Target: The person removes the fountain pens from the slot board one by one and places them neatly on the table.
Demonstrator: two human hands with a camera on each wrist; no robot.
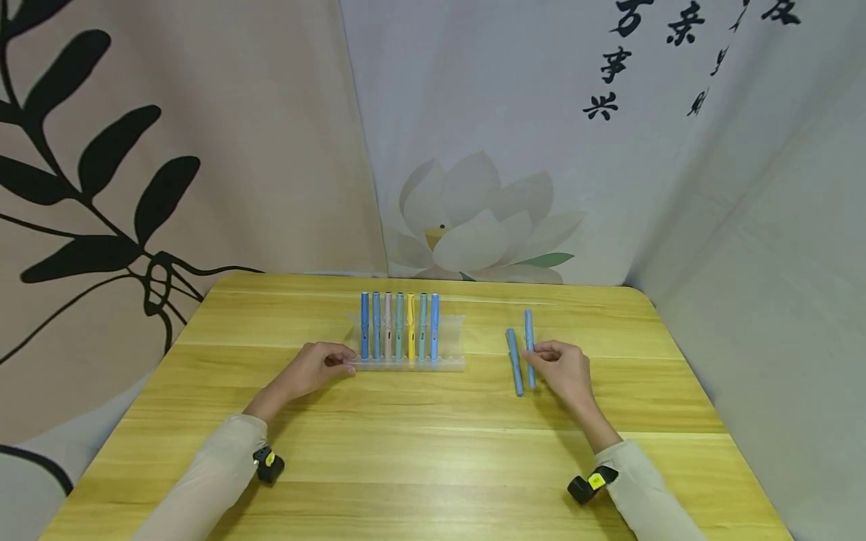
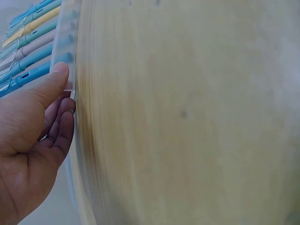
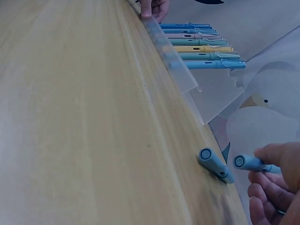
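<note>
Head view: I see right hand (image 1: pixel 567 372) pinching blue pen (image 1: pixel 529 338), thumb and fingers nearly together; second pen (image 1: pixel 515 362) lies on tabletop (image 1: pixel 419 466) between it and clear rack (image 1: pixel 450 365).

Left wrist: left hand (image 2: pixel 28 133) pinches clear rack's corner; seven pens (image 2: pixel 35 35) rowed beside thumb.

Right wrist: blue pen's end juts past fingers, near second pen.

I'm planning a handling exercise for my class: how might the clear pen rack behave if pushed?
The clear pen rack would probably be stiff, as its panels show no sag under seven pens. It looks thin-walled, so it may slide easily. The left hand, pinching its end, could steady it.
</note>
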